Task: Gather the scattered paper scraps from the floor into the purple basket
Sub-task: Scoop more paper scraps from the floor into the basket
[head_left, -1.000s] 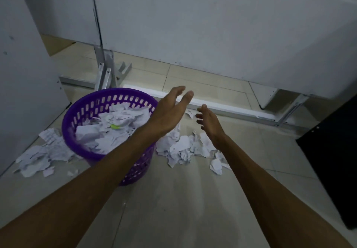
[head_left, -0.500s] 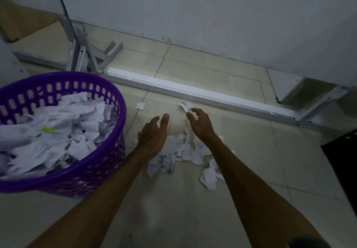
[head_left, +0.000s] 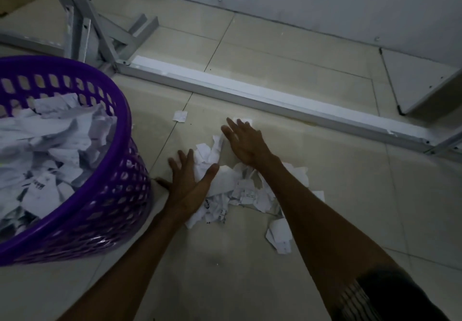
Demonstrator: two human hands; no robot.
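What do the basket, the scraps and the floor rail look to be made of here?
Purple basket: moulded plastic, glossy, with punched slots. Paper scraps: thin white printed paper, torn and creased. Floor rail: probably painted metal, matte, with a straight boxy profile.

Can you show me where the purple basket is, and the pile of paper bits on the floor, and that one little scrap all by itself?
purple basket (head_left: 126, 130): head view, on its right rim.
paper pile (head_left: 225, 183): head view, a big middle scrap.
lone scrap (head_left: 180, 116): head view, its middle.
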